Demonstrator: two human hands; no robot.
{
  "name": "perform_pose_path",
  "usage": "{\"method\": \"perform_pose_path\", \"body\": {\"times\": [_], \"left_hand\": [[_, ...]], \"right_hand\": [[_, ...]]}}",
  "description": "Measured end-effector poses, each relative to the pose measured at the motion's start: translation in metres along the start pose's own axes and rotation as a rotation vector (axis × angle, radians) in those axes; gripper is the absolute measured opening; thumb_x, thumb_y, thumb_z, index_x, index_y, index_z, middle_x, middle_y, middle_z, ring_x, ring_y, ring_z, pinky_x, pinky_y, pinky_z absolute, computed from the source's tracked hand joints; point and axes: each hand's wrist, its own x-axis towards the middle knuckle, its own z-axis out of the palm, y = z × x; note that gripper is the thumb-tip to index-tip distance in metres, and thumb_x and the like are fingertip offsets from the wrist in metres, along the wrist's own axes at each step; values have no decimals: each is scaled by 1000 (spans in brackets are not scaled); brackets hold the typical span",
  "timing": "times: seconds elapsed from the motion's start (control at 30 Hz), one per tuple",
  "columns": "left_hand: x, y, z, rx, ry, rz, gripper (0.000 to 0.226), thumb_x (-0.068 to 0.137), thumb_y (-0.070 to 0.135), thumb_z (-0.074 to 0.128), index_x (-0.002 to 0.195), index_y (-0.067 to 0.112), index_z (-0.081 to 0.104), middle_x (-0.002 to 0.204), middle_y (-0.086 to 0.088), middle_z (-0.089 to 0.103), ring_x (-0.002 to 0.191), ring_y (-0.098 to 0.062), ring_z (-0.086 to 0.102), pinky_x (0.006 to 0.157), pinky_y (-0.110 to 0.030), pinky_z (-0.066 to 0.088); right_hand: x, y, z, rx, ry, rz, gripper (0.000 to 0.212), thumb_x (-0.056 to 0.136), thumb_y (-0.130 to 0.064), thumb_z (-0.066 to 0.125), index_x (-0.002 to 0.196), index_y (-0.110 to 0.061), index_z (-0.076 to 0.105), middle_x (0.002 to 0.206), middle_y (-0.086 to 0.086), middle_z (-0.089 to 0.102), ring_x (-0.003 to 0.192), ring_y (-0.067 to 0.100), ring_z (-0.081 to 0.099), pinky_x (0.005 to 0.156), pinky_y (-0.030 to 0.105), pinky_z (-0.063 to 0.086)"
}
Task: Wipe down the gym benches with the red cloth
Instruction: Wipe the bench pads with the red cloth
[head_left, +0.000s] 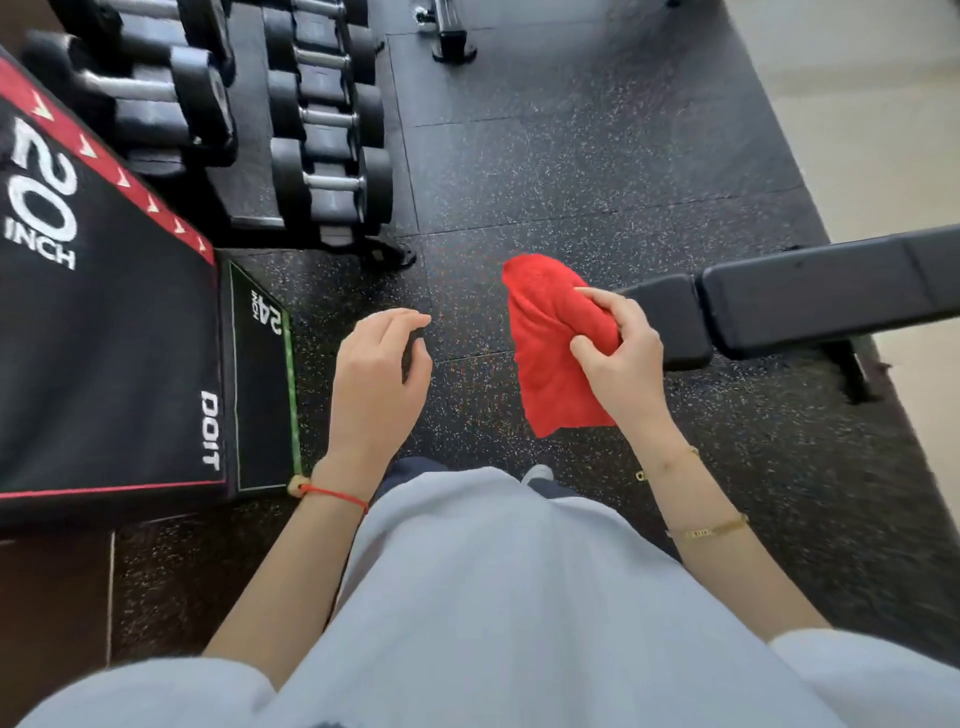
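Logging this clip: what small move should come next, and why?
Probably carry the cloth rightward and lay it on the near end of the bench. The right hand grips the cloth in the air beside the bench's end pad, not yet on it. The left hand hangs loosely curled and holds nothing.

A black plyo box (104, 332) marked "20 INCH", with a red edge stripe, stands at the left on the speckled black rubber floor (571, 171). Just behind it a rack (311, 228) holds rows of black dumbbells (327, 182). Pale flooring (883, 130) borders the rubber mat on the right.
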Motion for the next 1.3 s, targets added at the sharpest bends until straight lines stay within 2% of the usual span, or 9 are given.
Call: {"method": "perform_pose_path", "body": {"times": [0.13, 0.3, 0.77, 0.97, 1.03, 1.17, 1.3], "left_hand": [[-3, 52, 40, -13, -18, -14, 25, 93, 9, 54, 115, 9, 66, 118, -6, 66, 114, -25, 58, 100, -44, 46], [6, 92, 70, -9, -40, 13, 25, 94, 9, 52, 114, 9, 66, 117, -6, 66, 112, -25, 58, 100, -45, 46], [87, 138, 137, -7, -135, 132, 25, 93, 8, 53, 115, 10, 66, 115, -6, 66, 111, -25, 59, 100, -41, 46], [107, 152, 165, 16, -157, 139, 26, 93, 8, 53, 117, 9, 64, 116, -6, 65, 111, -25, 58, 100, -43, 46], [110, 160, 177, 29, -167, 117, 26, 94, 8, 52, 117, 9, 64, 116, -7, 65, 112, -26, 58, 100, -44, 46], [110, 181, 212, 42, -154, 65, 27, 93, 7, 52, 118, 9, 64, 116, -7, 65, 110, -27, 58, 98, -44, 47], [105, 206, 257, 48, -106, -24, 28, 92, 7, 53, 117, 9, 64, 116, -7, 65, 111, -27, 58, 99, -43, 46]], "right_hand": [[7, 38, -56, -16, 10, 27, 47, 73, 5, 60, 117, -12, 65, 115, 2, 62, 107, 9, 56, 96, 8, 36], [20, 66, -95, 1, 21, 43, 46, 74, 4, 60, 117, -12, 65, 115, 2, 62, 107, 9, 56, 96, 8, 36], [84, 123, -133, 57, 137, 159, 46, 75, 0, 61, 119, -15, 64, 116, 0, 61, 105, 6, 55, 95, 8, 36], [114, 151, -147, 43, 152, 170, 46, 75, -1, 62, 118, -16, 64, 114, -2, 60, 102, 5, 54, 90, 0, 32], [123, 162, -156, 36, 132, 176, 46, 75, -1, 62, 118, -15, 64, 115, 0, 60, 103, 6, 54, 91, 2, 32], [141, 191, -180, 20, 98, 187, 45, 75, -1, 62, 118, -13, 63, 118, 2, 60, 107, 10, 55, 99, 14, 35], [164, 226, -206, -1, 28, 191, 44, 77, -2, 63, 119, -14, 61, 120, 1, 58, 108, 8, 53, 101, 17, 35]]}}
